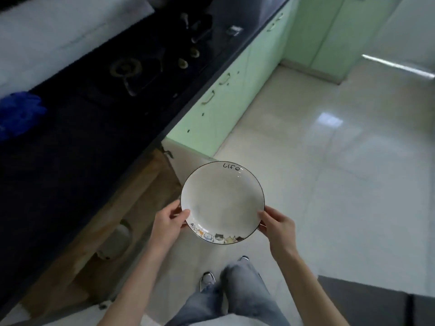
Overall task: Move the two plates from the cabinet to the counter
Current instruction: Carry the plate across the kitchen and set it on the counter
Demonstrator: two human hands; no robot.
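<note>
**Plate in transit from cabinet to bench**

While both hands grip one white plate (222, 203) by its rim, the carrying step looks to be under way. The left hand (168, 223) pinches the plate's left edge with its thumb on top, and the right hand (277, 225) clamps the right edge likewise. The plate hangs level over the floor (329, 161), just right of the open wooden cabinet (122, 208) and below the dark bench (77, 137).

I judge the next move calls for lifting the plate up and left, clearing the bench's front edge, then setting it flat. The near stretch of bench looks bare; a blue cloth (20, 114) lies at far left and a gas hob (141, 67) farther along. The floor to the right offers ample room. A second plate is not clearly visible.
</note>
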